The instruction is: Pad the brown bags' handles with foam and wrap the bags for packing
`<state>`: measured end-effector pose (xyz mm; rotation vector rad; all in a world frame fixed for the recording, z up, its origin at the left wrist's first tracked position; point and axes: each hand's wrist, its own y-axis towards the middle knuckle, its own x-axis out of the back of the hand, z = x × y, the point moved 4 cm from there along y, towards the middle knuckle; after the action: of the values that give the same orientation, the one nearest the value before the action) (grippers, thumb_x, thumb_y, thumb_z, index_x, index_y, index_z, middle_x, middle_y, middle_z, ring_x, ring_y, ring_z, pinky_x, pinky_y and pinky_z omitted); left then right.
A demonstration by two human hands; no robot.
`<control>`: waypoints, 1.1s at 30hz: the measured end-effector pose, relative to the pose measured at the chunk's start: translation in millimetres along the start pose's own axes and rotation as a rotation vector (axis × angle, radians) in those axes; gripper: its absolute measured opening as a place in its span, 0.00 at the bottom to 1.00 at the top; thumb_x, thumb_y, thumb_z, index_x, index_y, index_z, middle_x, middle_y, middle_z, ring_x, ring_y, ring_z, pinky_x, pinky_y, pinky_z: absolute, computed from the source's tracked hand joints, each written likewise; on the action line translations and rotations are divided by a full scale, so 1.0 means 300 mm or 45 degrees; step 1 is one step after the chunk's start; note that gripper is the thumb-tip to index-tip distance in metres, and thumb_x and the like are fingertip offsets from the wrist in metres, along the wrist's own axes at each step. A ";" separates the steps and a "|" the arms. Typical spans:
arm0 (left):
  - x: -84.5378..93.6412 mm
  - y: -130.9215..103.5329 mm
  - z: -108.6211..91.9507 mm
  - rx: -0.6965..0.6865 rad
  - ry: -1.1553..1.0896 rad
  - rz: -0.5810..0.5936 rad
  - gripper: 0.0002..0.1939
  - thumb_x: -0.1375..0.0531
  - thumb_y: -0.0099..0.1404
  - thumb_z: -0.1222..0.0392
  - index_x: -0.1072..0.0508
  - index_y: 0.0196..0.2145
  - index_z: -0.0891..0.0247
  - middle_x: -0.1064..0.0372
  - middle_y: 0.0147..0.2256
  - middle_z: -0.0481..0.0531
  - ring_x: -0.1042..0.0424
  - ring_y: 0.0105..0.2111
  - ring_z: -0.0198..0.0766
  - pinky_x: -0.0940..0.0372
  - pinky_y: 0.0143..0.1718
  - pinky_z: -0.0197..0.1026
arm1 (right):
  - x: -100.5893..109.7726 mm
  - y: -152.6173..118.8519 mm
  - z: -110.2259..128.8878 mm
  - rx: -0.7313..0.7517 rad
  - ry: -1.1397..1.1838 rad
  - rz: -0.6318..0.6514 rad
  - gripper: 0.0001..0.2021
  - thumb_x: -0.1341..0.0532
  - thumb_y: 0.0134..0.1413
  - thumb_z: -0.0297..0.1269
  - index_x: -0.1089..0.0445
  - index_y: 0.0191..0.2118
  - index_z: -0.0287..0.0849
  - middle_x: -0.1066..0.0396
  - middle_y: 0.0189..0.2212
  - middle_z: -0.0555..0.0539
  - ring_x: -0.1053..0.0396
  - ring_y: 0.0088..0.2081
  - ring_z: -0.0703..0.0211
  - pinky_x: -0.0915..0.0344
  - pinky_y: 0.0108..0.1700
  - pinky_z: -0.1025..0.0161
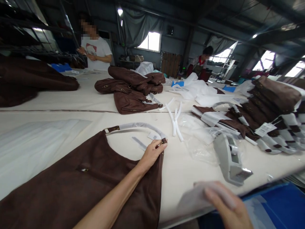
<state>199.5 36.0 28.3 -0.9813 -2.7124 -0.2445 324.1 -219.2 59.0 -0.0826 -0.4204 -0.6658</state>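
A large dark brown bag (95,178) lies flat on the cream-covered table, its handle (138,125) arched away from me and wrapped in pale film. My left hand (153,152) pinches the bag's strap end at the right, by a metal ring. A white tag (153,136) lies just beyond that hand. At the lower right, my right hand (226,200), blurred by motion, grips a thin translucent white sheet (197,197) over the table's front edge.
A grey tape dispenser (230,162) stands on the right. White foam strips (175,121) lie mid-table. Beyond are piled brown bags (133,87) and white wrapping (197,89); more bags (269,105) stack at right. Two people (95,51) stand across the table.
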 end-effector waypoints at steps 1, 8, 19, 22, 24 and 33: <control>0.002 -0.002 -0.002 -0.026 -0.021 -0.012 0.20 0.44 0.64 0.43 0.23 0.37 0.62 0.29 0.44 0.55 0.32 0.48 0.46 0.38 0.51 0.44 | 0.031 0.084 0.004 -0.012 0.030 -0.234 0.16 0.37 0.55 0.53 0.22 0.37 0.47 0.23 0.35 0.46 0.25 0.41 0.48 0.29 0.43 0.58; 0.012 -0.002 0.018 -0.089 -0.249 -0.056 0.21 0.41 0.65 0.46 0.22 0.48 0.61 0.28 0.49 0.55 0.35 0.56 0.49 0.46 0.61 0.46 | -0.168 0.586 0.111 0.310 0.465 -0.359 0.19 0.42 0.55 0.50 0.28 0.44 0.39 0.26 0.43 0.43 0.30 0.47 0.51 0.36 0.54 0.54; 0.027 -0.004 0.043 0.030 -0.361 -0.073 0.24 0.39 0.63 0.43 0.23 0.50 0.62 0.24 0.46 0.56 0.30 0.52 0.49 0.41 0.58 0.47 | -0.299 0.413 -0.013 -0.103 0.279 0.957 0.16 0.38 0.53 0.51 0.30 0.29 0.41 0.29 0.23 0.52 0.33 0.23 0.60 0.36 0.27 0.64; 0.011 -0.008 0.049 0.090 -0.353 -0.024 0.28 0.41 0.64 0.41 0.27 0.54 0.63 0.22 0.37 0.54 0.28 0.43 0.48 0.37 0.52 0.47 | -0.212 0.380 -0.044 -0.132 0.268 0.914 0.15 0.36 0.52 0.48 0.27 0.32 0.39 0.27 0.26 0.51 0.34 0.27 0.62 0.38 0.31 0.66; 0.004 -0.011 0.043 0.099 -0.354 0.000 0.29 0.42 0.65 0.41 0.28 0.56 0.63 0.24 0.34 0.52 0.28 0.40 0.46 0.36 0.50 0.46 | -0.167 0.415 -0.060 -0.188 0.342 0.700 0.15 0.33 0.48 0.47 0.27 0.30 0.38 0.29 0.25 0.51 0.35 0.26 0.63 0.39 0.31 0.67; -0.006 -0.022 0.044 0.137 -0.509 -0.012 0.29 0.43 0.65 0.40 0.29 0.53 0.66 0.25 0.35 0.53 0.27 0.36 0.42 0.35 0.43 0.42 | -0.042 0.627 -0.133 -0.203 0.888 -0.385 0.19 0.30 0.27 0.36 0.45 0.18 0.43 0.43 0.16 0.59 0.43 0.20 0.68 0.44 0.23 0.70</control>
<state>194.2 33.0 14.8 -1.0849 -3.0457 0.1091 444.9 -72.1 28.6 0.0657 0.3000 -0.9733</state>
